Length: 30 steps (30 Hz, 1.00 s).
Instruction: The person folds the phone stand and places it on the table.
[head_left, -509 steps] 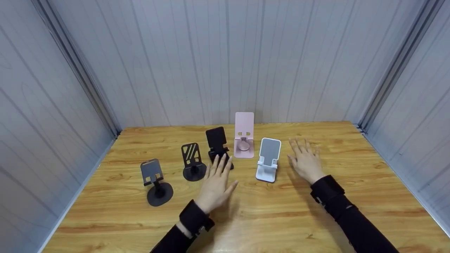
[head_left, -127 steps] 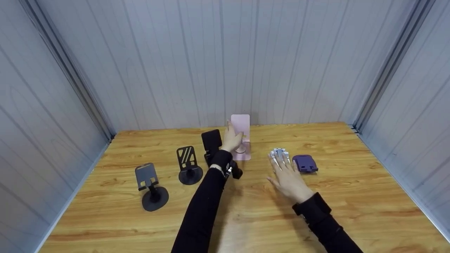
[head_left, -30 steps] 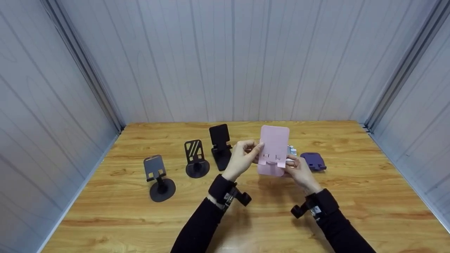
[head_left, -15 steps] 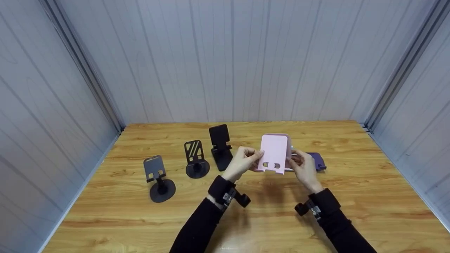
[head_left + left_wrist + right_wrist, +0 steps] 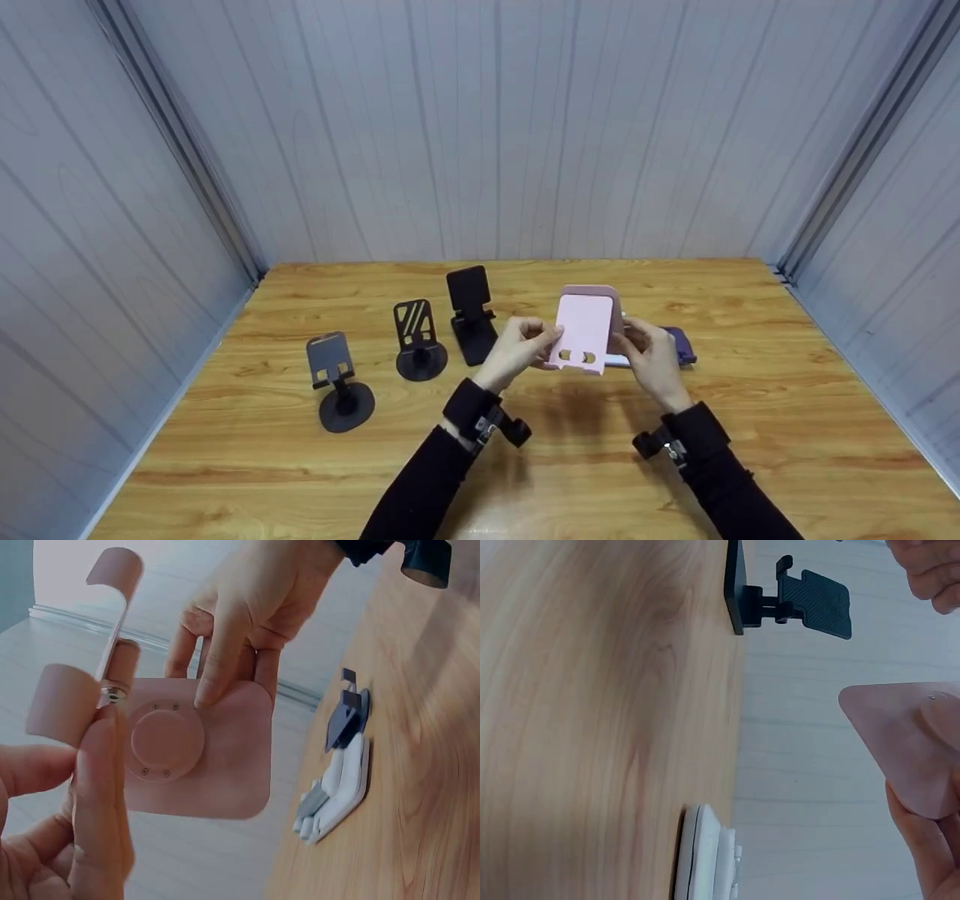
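A pink phone stand (image 5: 585,322) is held up over the right half of the table, between both hands. My left hand (image 5: 517,349) pinches the left edge of its slotted plate, thumb in front. The right hand (image 5: 654,365) grips the wider base plate (image 5: 232,757) behind, thumb on the face with the round disc and fingers on the other side. Seen from the left wrist, the two plates stand apart, joined at a hinge (image 5: 112,695). A folded white phone stand (image 5: 337,787) lies beneath, mostly hidden in the head view. Beside it is a folded purple phone stand (image 5: 681,345).
Left of the hands, a black phone stand (image 5: 471,307), a black slotted one (image 5: 420,352) and a grey one (image 5: 341,390) stand unfolded on the wooden table (image 5: 247,465). Pale panel walls (image 5: 480,135) close in the back and sides.
Earlier, the white stand was folded down and the purple one came into view. The pink stand was lifted from the back; in the last second its base has swung up behind the slotted plate.
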Tool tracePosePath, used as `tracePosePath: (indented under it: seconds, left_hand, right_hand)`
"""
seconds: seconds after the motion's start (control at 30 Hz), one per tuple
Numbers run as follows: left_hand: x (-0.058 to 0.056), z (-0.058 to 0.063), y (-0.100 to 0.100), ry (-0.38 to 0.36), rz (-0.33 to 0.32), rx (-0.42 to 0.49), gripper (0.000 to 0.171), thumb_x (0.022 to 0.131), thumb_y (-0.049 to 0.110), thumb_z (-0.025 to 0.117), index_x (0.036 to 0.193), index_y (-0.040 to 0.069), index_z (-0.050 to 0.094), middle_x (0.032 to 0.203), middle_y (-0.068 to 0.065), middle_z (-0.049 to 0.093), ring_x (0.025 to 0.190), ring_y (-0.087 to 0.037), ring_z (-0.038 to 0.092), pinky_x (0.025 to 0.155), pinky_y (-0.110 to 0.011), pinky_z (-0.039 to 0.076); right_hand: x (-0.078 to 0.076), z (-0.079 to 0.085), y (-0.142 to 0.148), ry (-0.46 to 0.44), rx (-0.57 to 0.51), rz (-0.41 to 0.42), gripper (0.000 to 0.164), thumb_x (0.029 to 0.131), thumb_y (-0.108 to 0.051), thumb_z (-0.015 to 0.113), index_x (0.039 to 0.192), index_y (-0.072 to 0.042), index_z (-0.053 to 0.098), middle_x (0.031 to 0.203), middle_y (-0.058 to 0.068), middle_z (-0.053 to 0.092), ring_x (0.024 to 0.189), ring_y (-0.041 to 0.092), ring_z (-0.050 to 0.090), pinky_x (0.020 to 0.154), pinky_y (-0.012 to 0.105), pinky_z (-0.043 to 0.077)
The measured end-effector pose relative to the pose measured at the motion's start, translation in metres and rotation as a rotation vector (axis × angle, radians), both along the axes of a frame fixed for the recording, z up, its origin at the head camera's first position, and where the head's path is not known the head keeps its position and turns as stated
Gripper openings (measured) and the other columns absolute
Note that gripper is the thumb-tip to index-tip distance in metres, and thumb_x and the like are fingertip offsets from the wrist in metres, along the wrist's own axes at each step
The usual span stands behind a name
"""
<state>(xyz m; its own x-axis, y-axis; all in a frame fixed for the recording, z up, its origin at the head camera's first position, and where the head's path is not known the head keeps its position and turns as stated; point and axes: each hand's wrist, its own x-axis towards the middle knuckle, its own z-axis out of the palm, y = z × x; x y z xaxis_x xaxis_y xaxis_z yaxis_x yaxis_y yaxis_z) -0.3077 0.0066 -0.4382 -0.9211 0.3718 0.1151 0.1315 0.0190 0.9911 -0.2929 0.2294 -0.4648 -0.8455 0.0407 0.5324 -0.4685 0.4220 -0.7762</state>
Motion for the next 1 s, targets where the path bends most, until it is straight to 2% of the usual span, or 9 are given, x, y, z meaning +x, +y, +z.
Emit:
tracePosePath:
  seconds: [0.07, 0.13, 0.23, 0.3, 0.47, 0.67, 0.8, 0.9, 1.0]
  left_hand:
    - [0.001, -0.001, -0.001, 0.07, 0.058, -0.071, 0.029, 0.095, 0.027, 0.065, 0.1, -0.001, 0.065, 0.089, -0.004, 0.064, 0.077, -0.015, 0.063, 0.068, -0.023, 0.057]
    - [0.002, -0.001, -0.002, 0.095, 0.058, -0.122, 0.04, 0.095, 0.034, 0.064, 0.119, 0.003, 0.061, 0.108, -0.008, 0.065, 0.097, -0.02, 0.064, 0.082, -0.028, 0.055]
    - [0.005, -0.001, -0.001, 0.006, -0.06, -0.076, 0.056, 0.098, 0.038, 0.056, 0.143, 0.005, 0.045, 0.138, -0.015, 0.055, 0.126, -0.027, 0.054, 0.107, -0.041, 0.047]
    - [0.006, -0.001, 0.0, -0.068, -0.127, -0.017, 0.058, 0.1, 0.035, 0.052, 0.147, 0.004, 0.039, 0.144, -0.02, 0.048, 0.134, -0.03, 0.048, 0.114, -0.048, 0.04]
    - [0.005, 0.0, 0.001, -0.158, -0.122, 0.044, 0.051, 0.102, 0.033, 0.05, 0.14, -0.001, 0.043, 0.134, -0.019, 0.053, 0.119, -0.027, 0.057, 0.11, -0.049, 0.045]
    - [0.002, -0.001, -0.001, -0.228, -0.057, 0.073, 0.045, 0.099, 0.031, 0.055, 0.128, -0.002, 0.053, 0.108, -0.008, 0.062, 0.088, -0.017, 0.061, 0.091, -0.036, 0.058]
    - [0.0, -0.001, -0.002, -0.216, -0.022, 0.059, 0.048, 0.098, 0.031, 0.057, 0.13, -0.004, 0.053, 0.112, -0.011, 0.064, 0.09, -0.017, 0.062, 0.088, -0.033, 0.059]
    - [0.0, -0.001, -0.003, -0.196, -0.008, 0.045, 0.051, 0.097, 0.031, 0.059, 0.133, -0.004, 0.052, 0.12, -0.017, 0.063, 0.096, -0.019, 0.064, 0.09, -0.034, 0.058]
    - [-0.002, -0.002, -0.004, -0.179, -0.002, 0.03, 0.053, 0.096, 0.032, 0.061, 0.134, -0.004, 0.052, 0.122, -0.019, 0.063, 0.1, -0.02, 0.065, 0.093, -0.036, 0.058]
  right_hand:
    - [0.001, 0.001, 0.0, -0.063, -0.051, 0.041, 0.021, 0.091, 0.007, 0.064, 0.111, 0.011, 0.067, 0.1, 0.029, 0.071, 0.083, -0.006, 0.065, 0.07, 0.009, 0.054]
    - [0.001, 0.002, -0.001, -0.133, -0.127, 0.086, 0.023, 0.092, 0.007, 0.061, 0.115, 0.012, 0.065, 0.104, 0.031, 0.07, 0.083, -0.005, 0.066, 0.07, 0.013, 0.056]
    - [0.002, 0.002, -0.003, -0.243, -0.237, 0.146, 0.028, 0.094, 0.009, 0.057, 0.122, 0.014, 0.06, 0.109, 0.029, 0.069, 0.085, -0.001, 0.069, 0.07, 0.02, 0.06]
    - [0.002, 0.002, -0.004, -0.301, -0.296, 0.172, 0.031, 0.094, 0.011, 0.054, 0.125, 0.015, 0.056, 0.109, 0.024, 0.07, 0.087, 0.002, 0.07, 0.071, 0.022, 0.061]
    - [0.005, 0.003, -0.005, -0.409, -0.324, 0.251, 0.038, 0.095, 0.01, 0.051, 0.132, 0.018, 0.048, 0.107, 0.015, 0.072, 0.087, 0.006, 0.071, 0.073, 0.024, 0.061]
    - [0.008, 0.006, -0.005, -0.49, -0.301, 0.332, 0.038, 0.101, 0.0, 0.048, 0.134, 0.017, 0.045, 0.104, 0.007, 0.073, 0.089, 0.008, 0.07, 0.074, 0.024, 0.06]
    - [0.01, 0.012, -0.004, -0.588, -0.371, 0.436, 0.055, 0.109, -0.027, 0.037, 0.143, 0.016, 0.034, 0.11, 0.0, 0.07, 0.1, 0.011, 0.069, 0.084, 0.026, 0.059]
    - [0.012, 0.017, -0.003, -0.636, -0.392, 0.515, 0.074, 0.107, -0.047, 0.026, 0.148, 0.015, 0.021, 0.12, 0.002, 0.063, 0.11, 0.013, 0.065, 0.093, 0.028, 0.055]
    - [0.015, 0.02, -0.002, -0.658, -0.398, 0.553, 0.08, 0.105, -0.052, 0.028, 0.151, 0.012, 0.014, 0.127, 0.007, 0.059, 0.115, 0.016, 0.062, 0.099, 0.029, 0.052]
